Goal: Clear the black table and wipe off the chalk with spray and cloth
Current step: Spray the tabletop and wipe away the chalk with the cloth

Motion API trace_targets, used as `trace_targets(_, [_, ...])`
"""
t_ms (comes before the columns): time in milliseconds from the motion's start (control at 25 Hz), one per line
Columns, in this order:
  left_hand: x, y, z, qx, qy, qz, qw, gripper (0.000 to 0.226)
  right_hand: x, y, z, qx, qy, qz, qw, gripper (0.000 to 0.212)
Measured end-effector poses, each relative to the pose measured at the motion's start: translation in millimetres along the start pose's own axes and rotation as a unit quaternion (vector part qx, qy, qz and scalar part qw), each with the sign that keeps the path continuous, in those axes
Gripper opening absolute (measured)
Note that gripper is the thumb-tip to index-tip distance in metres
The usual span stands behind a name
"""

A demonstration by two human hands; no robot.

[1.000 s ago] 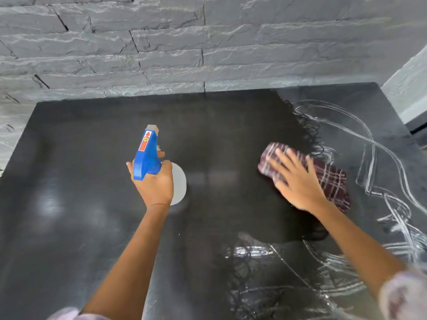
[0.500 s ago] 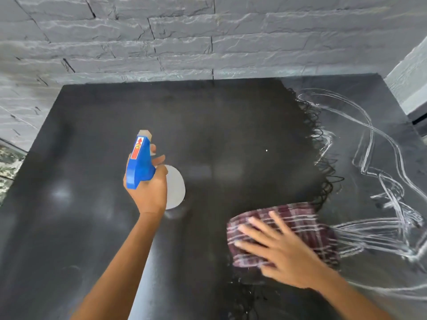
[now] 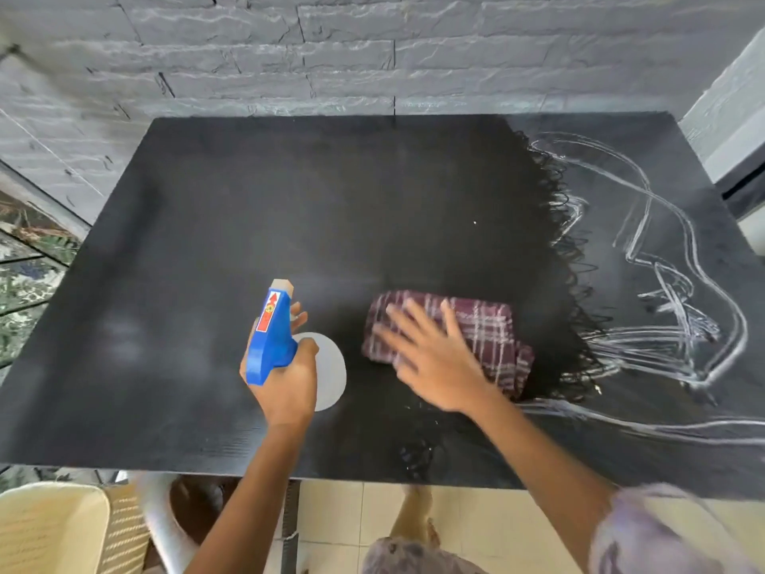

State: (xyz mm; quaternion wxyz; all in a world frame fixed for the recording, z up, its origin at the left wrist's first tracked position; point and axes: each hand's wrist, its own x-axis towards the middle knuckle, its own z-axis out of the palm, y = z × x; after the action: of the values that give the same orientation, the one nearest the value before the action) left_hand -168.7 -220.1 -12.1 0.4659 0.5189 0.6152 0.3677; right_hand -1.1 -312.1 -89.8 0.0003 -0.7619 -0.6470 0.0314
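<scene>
The black table (image 3: 256,209) fills the view. Its left and middle look wiped dark, while white chalk lines (image 3: 670,308) cover the right side. My left hand (image 3: 287,379) grips a spray bottle (image 3: 271,331) with a blue trigger head and a white body, held above the table's front middle. My right hand (image 3: 434,362) lies flat with spread fingers on a folded maroon plaid cloth (image 3: 484,329), pressing it on the table just left of the chalk marks.
A grey stone wall (image 3: 331,51) runs behind the table. A cream plastic chair (image 3: 49,528) stands at the front left below the table edge. Tiled floor (image 3: 356,515) and my foot show beneath. A patterned floor lies at the left.
My right hand swept the cloth from the far right toward me, then left and up toward the middle. The view pulled back, showing the table's front edge. The bottle hand stayed about put.
</scene>
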Motion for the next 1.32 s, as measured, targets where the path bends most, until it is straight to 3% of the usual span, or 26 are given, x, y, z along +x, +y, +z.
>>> trace_targets(120, [-3.8, 1.1, -2.1, -0.008, -0.005, 0.033, 0.999, 0.031, -84.9, -26.0, 14.3, -0.006, 0.004, -0.117, 0.993, 0.058])
trace_targets(200, [-4.0, 1.9, -0.7, -0.025, -0.018, 0.063, 0.998, 0.028, -124.3, 3.7, 13.9, -0.035, 0.016, -0.124, 0.991, 0.064])
trace_targets(240, [-2.6, 1.1, 1.3, -0.031, -0.018, 0.074, 0.997, 0.024, -131.6, 24.7, 12.1, -0.049, 0.024, -0.080, 0.995, 0.066])
trace_targets(320, [0.9, -1.6, 5.1, -0.043, -0.010, 0.093, 0.995, 0.021, -118.5, 58.1, 2.7, -0.039, 0.020, 0.097, 0.994, 0.061])
trace_targets(400, [2.6, -3.9, 6.7, -0.047, 0.000, 0.095, 0.994, 0.020, -83.4, 62.5, -7.0, 0.009, 0.028, 0.272, 0.962, 0.055])
trace_targets(440, [3.7, -5.0, 6.6, -0.051, 0.004, 0.091, 0.995, 0.021, -65.9, 51.1, -9.2, 0.033, 0.029, 0.310, 0.950, 0.054])
trace_targets(520, [5.9, -8.4, 5.4, -0.053, 0.012, 0.077, 0.996, 0.025, -49.3, 13.5, -3.5, 0.036, 0.033, 0.256, 0.965, 0.052])
trace_targets(600, [8.1, -10.7, 4.8, -0.042, 0.016, 0.063, 0.997, 0.029, -63.8, -34.5, 6.2, 0.017, 0.019, 0.101, 0.995, 0.053])
trace_targets(680, [7.8, -11.9, 5.7, -0.030, 0.015, 0.047, 0.998, 0.034, -100.0, -63.8, 13.9, 0.019, 0.008, -0.025, 0.999, 0.054])
trace_targets(760, [6.5, -11.5, 5.3, -0.025, 0.007, 0.030, 0.999, 0.041, -136.8, -63.3, 19.8, 0.011, 0.007, -0.053, 0.999, 0.057])
trace_targets(840, [5.5, -12.0, 4.9, -0.016, -0.001, 0.030, 0.999, 0.041, -161.7, -34.5, 18.8, -0.003, 0.028, 0.010, 1.000, 0.054])
trace_targets(920, [2.4, -11.8, 2.7, -0.011, -0.002, 0.032, 0.999, 0.040, -162.5, 6.4, 11.3, -0.003, 0.025, 0.138, 0.990, 0.051])
trace_targets(1040, [-1.7, -4.5, 2.9, -0.031, 0.009, 0.045, 0.998, 0.030, -107.4, 55.7, -1.9, 0.036, 0.013, 0.320, 0.947, 0.052])
trace_targets(1120, [-4.3, 5.0, 7.9, -0.051, 0.003, 0.068, 0.996, 0.019, -62.9, 53.1, -7.3, 0.065, 0.002, 0.362, 0.930, 0.052])
trace_targets(1200, [0.1, 16.2, 20.1, -0.064, -0.004, 0.074, 0.995, 0.020, -42.4, 28.5, -3.6, 0.050, 0.012, 0.270, 0.961, 0.052])
trace_targets(1320, [7.4, 27.7, 37.5, -0.057, -0.022, 0.087, 0.994, 0.022, -75.8, -8.2, 7.6, 0.016, 0.006, 0.038, 0.999, 0.053])
